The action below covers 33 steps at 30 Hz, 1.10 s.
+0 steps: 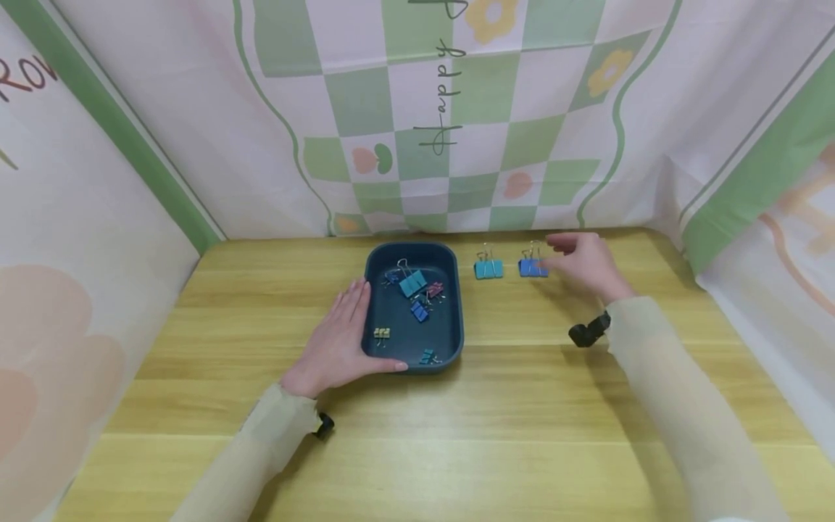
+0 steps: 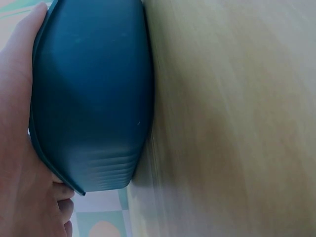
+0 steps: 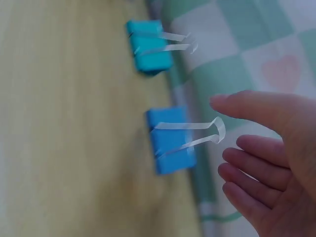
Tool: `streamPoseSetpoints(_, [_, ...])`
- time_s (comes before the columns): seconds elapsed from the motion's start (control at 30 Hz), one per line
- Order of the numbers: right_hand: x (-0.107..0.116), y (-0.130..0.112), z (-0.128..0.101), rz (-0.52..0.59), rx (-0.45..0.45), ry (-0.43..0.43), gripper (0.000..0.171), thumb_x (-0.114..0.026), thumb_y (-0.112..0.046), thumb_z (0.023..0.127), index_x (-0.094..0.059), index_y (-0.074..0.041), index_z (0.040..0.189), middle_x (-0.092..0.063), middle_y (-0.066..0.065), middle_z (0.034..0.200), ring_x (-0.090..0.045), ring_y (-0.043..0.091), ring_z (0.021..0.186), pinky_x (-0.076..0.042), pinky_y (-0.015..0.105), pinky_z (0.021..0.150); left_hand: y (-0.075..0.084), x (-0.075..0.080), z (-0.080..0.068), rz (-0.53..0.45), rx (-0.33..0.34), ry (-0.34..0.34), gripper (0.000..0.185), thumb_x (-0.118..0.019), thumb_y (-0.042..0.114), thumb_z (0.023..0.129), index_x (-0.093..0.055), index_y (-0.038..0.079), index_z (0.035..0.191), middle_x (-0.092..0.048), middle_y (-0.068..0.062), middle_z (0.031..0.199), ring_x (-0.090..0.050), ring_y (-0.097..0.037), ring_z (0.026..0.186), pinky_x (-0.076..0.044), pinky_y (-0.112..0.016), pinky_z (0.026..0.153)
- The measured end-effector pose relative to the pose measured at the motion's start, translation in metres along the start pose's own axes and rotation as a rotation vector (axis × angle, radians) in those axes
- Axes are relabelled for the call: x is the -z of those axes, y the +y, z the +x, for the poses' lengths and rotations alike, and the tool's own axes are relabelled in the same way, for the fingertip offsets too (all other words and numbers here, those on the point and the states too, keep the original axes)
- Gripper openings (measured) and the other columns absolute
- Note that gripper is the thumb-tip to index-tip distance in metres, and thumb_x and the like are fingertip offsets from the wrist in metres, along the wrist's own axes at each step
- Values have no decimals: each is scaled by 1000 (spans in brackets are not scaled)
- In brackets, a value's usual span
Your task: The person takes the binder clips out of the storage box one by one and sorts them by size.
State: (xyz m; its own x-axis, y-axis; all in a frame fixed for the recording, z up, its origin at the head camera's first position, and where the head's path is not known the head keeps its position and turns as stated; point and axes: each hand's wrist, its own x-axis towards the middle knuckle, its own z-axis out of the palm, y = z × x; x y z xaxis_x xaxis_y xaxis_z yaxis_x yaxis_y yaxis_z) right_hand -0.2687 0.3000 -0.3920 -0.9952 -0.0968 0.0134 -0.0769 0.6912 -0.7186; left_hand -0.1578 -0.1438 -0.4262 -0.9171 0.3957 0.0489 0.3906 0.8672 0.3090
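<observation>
A dark blue tray (image 1: 412, 354) stands on the table with binder clips inside. My left hand (image 1: 335, 337) rests along its left rim, fingers straight, with the thumb stretched over the near edge; the left wrist view has the tray's side wall (image 2: 94, 84) close up. Right of the tray, a teal binder clip (image 1: 488, 270) and a blue binder clip (image 1: 533, 268) stand with their wire handles up. My right hand (image 1: 583, 264) is beside the blue one. In the right wrist view its thumb and fingers are apart around the wire handle's end, holding nothing.
In the tray lie a large teal clip (image 1: 412, 283), a blue clip (image 1: 420, 311), a pink clip (image 1: 435, 290), a yellow clip (image 1: 382, 333) and a small teal clip (image 1: 427, 356). A checked cloth (image 1: 417, 181) hangs at the back edge of the wooden table (image 1: 509, 435).
</observation>
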Motion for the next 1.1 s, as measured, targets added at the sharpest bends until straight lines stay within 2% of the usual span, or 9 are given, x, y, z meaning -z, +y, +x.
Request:
streamPoseSetpoints(0.13, [4,-23,-4,2,51,26,72,-84,-41,85,-61,0,139,-59,21,140,-52,40,128,-43,54,106,0,0,0,0,-5,3,146,-48,100,64,0,5,163,3,-12,170,7,-19,154,-5,-38,123])
streamPoseSetpoints(0.3, [2,-56,-7,18,98,-10,70,-84,-38,86,-59,-3,142,-57,17,143,-50,37,133,-40,53,110,-1,0,0,1,-10,6,145,-49,100,65,1,5,163,2,-12,170,6,-20,154,-6,-39,124])
streamPoseSetpoints(0.43, [-7,-79,-8,33,141,-24,70,-85,-40,85,-61,-6,141,-58,15,143,-50,33,134,-41,51,109,-1,1,1,12,-12,7,145,-48,100,65,-1,5,163,1,-12,170,5,-21,154,-6,-39,124])
streamPoseSetpoints(0.53, [-16,-94,-9,39,163,-37,71,-86,-44,82,-62,-11,141,-58,11,143,-49,29,136,-42,51,109,-1,1,1,20,-11,7,145,-48,100,64,-2,4,163,1,-12,170,5,-21,154,-5,-39,124])
streamPoseSetpoints(0.7, [-36,-113,-8,26,220,-70,66,-86,-39,83,-64,-14,140,-60,8,142,-50,27,135,-42,50,109,-1,2,1,27,-16,5,144,-47,100,65,-4,3,163,0,-12,169,5,-21,154,-5,-38,123])
streamPoseSetpoints(0.9, [-64,-129,-6,1,282,-138,62,-86,-33,84,-65,-13,139,-60,10,142,-52,33,133,-43,50,109,-2,3,2,42,-16,-7,144,-45,101,65,-3,4,163,0,-13,169,5,-22,154,-5,-38,123])
streamPoseSetpoints(1.1, [-90,-131,3,-25,302,-216,61,-84,-30,87,-63,-8,140,-59,10,142,-53,32,132,-43,49,109,-2,2,1,52,-15,-8,145,-44,102,65,-2,4,163,0,-13,169,5,-21,154,-4,-38,123])
